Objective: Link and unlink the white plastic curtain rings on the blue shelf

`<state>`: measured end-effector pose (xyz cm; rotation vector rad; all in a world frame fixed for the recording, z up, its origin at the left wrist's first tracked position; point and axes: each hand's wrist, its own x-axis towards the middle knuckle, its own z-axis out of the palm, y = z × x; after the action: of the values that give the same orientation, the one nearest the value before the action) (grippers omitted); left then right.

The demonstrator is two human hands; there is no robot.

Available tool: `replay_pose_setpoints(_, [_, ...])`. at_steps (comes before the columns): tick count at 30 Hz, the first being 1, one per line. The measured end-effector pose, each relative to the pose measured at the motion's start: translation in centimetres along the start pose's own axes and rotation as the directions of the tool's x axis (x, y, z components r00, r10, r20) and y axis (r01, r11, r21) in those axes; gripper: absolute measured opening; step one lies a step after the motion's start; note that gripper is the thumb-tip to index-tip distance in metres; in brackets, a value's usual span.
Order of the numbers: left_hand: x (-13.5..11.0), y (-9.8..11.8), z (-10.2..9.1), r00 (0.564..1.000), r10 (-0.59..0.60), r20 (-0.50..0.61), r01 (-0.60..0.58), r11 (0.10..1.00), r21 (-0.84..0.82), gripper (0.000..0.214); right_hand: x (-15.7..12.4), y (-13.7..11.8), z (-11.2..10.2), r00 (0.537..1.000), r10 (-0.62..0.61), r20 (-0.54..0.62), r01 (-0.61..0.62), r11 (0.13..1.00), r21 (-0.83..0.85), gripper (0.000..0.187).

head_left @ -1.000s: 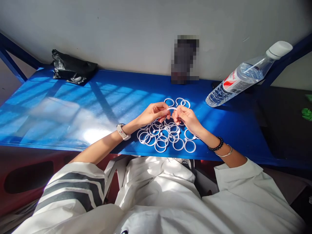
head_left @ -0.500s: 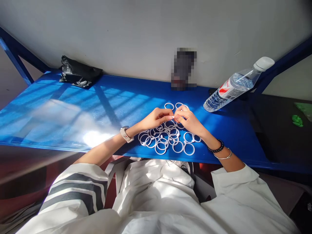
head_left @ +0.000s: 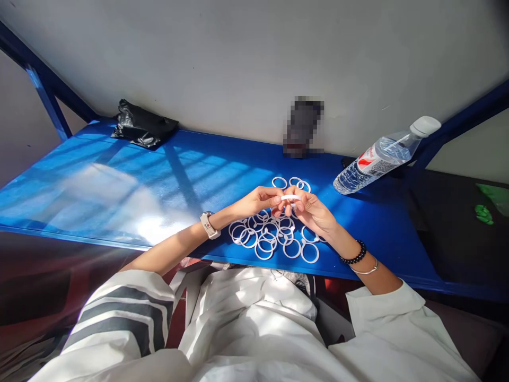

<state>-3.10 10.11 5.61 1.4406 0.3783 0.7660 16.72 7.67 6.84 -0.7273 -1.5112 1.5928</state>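
Between my two hands, just above the blue table (head_left: 222,175), a white ring (head_left: 290,197) is held nearly edge-on. My left hand (head_left: 265,199) pinches its left end between thumb and fingers. The fingers of my right hand (head_left: 312,209) are closed on the right end, partly behind the ring. Under and in front of my hands lies a pile of thin white rings (head_left: 265,247), several overlapping, some with small tabs. A few more rings (head_left: 279,182) rest just beyond my fingers.
A tilted-looking water bottle (head_left: 371,159) with a white cap stands at the right. A black plastic bag (head_left: 145,127) lies at the back left, by the wall. A blurred dark object (head_left: 304,124) leans on the wall. Green material (head_left: 484,214) lies at the far right.
The white ring between my hands now shows edge-on, where only a small white bit was visible before. My right hand has turned and its fingers have opened out somewhat. The camera view has shifted slightly.
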Motion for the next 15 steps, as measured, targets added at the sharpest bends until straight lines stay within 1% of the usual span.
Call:
replay_pose_setpoints(2, [0.0, 0.2, 0.0, 0.999, 0.006, -0.032, -0.004, 0.998, 0.062, 0.054, 0.0, 0.0, -0.3, 1.000, -0.002, 0.028, 0.006, 0.988, -0.153, 0.059])
replay_pose_setpoints(4, [-0.1, 0.4, -0.1, 0.998, 0.019, -0.057, -0.011, 0.991, 0.136, 0.056, 0.1, -0.2, -0.9, 0.999, -0.025, 0.048, 0.041, 0.933, -0.358, 0.061])
replay_pose_setpoints(6, [-0.1, 0.6, -0.4, 0.997, 0.042, -0.069, -0.024, 0.971, 0.237, 0.057, 0.2, -0.4, -1.8, 0.998, -0.046, 0.053, 0.067, 0.840, -0.538, 0.065])
replay_pose_setpoints(8, [-0.1, 0.6, -0.7, 0.996, 0.063, -0.059, -0.040, 0.940, 0.340, 0.056, 0.4, -0.6, -2.5, 0.997, -0.064, 0.050, 0.081, 0.738, -0.670, 0.066])
replay_pose_setpoints(10, [-0.2, 0.5, -1.1, 0.996, 0.091, -0.021, -0.072, 0.890, 0.449, 0.050, 0.4, -0.9, -2.8, 0.994, -0.100, 0.040, 0.095, 0.638, -0.764, 0.059])
replay_pose_setpoints(11, [-0.2, 0.3, -1.4, 0.992, 0.125, -0.003, -0.105, 0.851, 0.515, 0.046, 0.2, -1.1, -2.7, 0.990, -0.138, 0.023, 0.101, 0.597, -0.796, 0.052])
replay_pose_setpoints(12, [-0.2, 0.1, -1.8, 0.986, 0.168, 0.013, -0.142, 0.791, 0.596, 0.042, -0.1, -1.3, -2.3, 0.981, -0.192, -0.005, 0.104, 0.556, -0.825, 0.042])
replay_pose_setpoints(13, [-0.2, -0.2, -2.3, 0.976, 0.215, 0.031, -0.177, 0.703, 0.689, 0.037, -0.7, -1.5, -1.7, 0.964, -0.261, -0.046, 0.098, 0.514, -0.852, 0.031])
replay_pose_setpoints(14, [-0.2, -0.6, -2.9, 0.964, 0.261, 0.052, -0.201, 0.587, 0.784, 0.034, -1.6, -1.6, -0.8, 0.936, -0.343, -0.082, 0.099, 0.477, -0.873, 0.025])
replay_pose_setpoints(15, [-0.2, -1.0, -3.5, 0.958, 0.279, 0.062, -0.191, 0.463, 0.866, 0.032, -2.7, -1.6, 0.4, 0.904, -0.414, -0.104, 0.102, 0.446, -0.889, 0.024])
